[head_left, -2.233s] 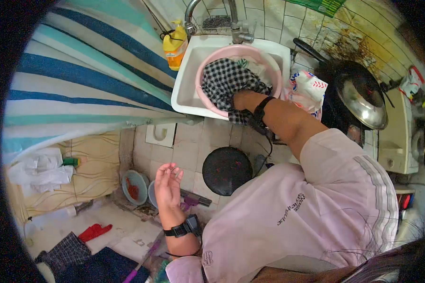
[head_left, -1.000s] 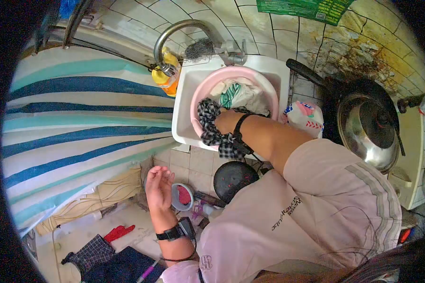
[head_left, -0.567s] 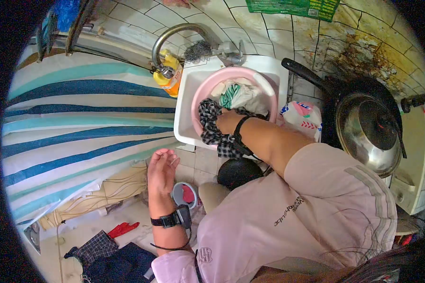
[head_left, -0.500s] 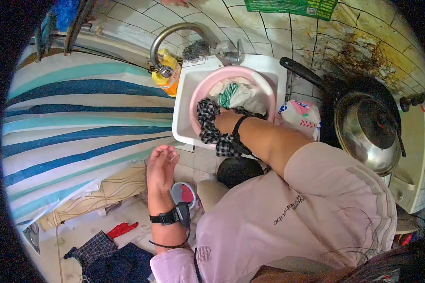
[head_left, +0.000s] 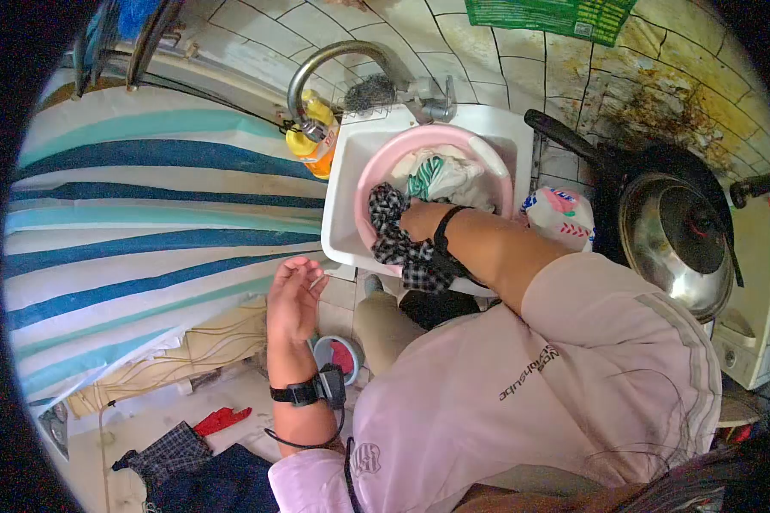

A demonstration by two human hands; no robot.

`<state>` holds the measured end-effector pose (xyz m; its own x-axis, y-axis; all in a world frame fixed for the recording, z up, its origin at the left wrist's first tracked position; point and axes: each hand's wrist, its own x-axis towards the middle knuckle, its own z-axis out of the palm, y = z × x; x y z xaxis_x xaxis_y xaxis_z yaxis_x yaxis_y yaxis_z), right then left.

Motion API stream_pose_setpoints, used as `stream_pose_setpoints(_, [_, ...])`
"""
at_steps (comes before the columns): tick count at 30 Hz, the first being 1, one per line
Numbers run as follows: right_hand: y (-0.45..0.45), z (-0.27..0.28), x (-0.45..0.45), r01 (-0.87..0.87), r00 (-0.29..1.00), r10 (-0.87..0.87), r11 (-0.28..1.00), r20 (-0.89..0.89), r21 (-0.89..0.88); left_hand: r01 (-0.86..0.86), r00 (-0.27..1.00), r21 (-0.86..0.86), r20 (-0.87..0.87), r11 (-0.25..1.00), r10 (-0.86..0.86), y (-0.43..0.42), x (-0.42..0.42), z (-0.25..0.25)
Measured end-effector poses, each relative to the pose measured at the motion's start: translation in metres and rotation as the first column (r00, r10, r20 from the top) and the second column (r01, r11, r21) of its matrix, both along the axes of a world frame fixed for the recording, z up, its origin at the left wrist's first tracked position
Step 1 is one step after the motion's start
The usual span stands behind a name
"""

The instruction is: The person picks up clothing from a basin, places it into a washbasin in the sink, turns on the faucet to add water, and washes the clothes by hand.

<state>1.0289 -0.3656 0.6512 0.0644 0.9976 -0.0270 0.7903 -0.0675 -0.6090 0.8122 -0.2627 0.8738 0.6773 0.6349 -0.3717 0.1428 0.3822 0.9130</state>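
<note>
My right hand [head_left: 421, 220] grips a black-and-white checked cloth [head_left: 390, 224] at the front left of a pink basin [head_left: 370, 175]. Part of the cloth hangs over the basin's front rim. The basin sits in a white sink [head_left: 340, 201]. White clothing with a green striped part [head_left: 430, 177] lies in the basin, behind my hand. My left hand [head_left: 295, 299] is raised in front of the striped curtain, left of my body, with its fingers loosely curled apart and nothing in it.
A curved faucet [head_left: 334, 53] arches over the sink's back left, near a yellow bottle [head_left: 314, 141]. Right of the sink are a printed plastic bag [head_left: 559, 218] and a pan with a metal lid [head_left: 656, 278]. Below my left hand stands a small bucket [head_left: 356, 352]. Dark clothes [head_left: 214, 483] lie lower left.
The checked cloth, earlier spread across the basin, is now bunched at its front left, baring the white clothing. My right hand has moved left with it. A leg now shows beside the bucket.
</note>
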Motion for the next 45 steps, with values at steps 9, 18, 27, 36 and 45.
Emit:
stream_pose_setpoints(9, [0.003, 0.018, 0.000, -0.015, 0.999, 0.022, 0.991, 0.049, -0.134, 0.185, 0.982, 0.007, 0.027, 0.983, -0.185, 0.023, 0.036, -0.005])
stream_pose_setpoints(18, [0.031, 0.017, -0.009, 0.075, 0.993, -0.056, 0.978, 0.105, -0.194, 0.372, 0.927, -0.148, 0.015, 0.917, -0.374, 0.097, 0.064, -0.083])
stream_pose_setpoints(27, [0.046, 0.014, -0.019, 0.169, 0.980, -0.146, 0.970, 0.137, -0.172, 0.431, 0.900, -0.213, 0.037, 0.877, -0.433, 0.125, 0.082, -0.104])
stream_pose_setpoints(36, [0.055, 0.016, -0.019, 0.199, 0.976, -0.184, 0.971, 0.118, -0.134, 0.514, 0.849, -0.224, -0.005, 0.828, -0.528, 0.123, 0.102, -0.130])
stream_pose_setpoints(45, [0.053, 0.013, -0.018, 0.160, 0.979, -0.120, 0.954, 0.166, -0.252, 0.624, 0.743, -0.223, -0.125, 0.749, -0.657, 0.122, 0.112, -0.176])
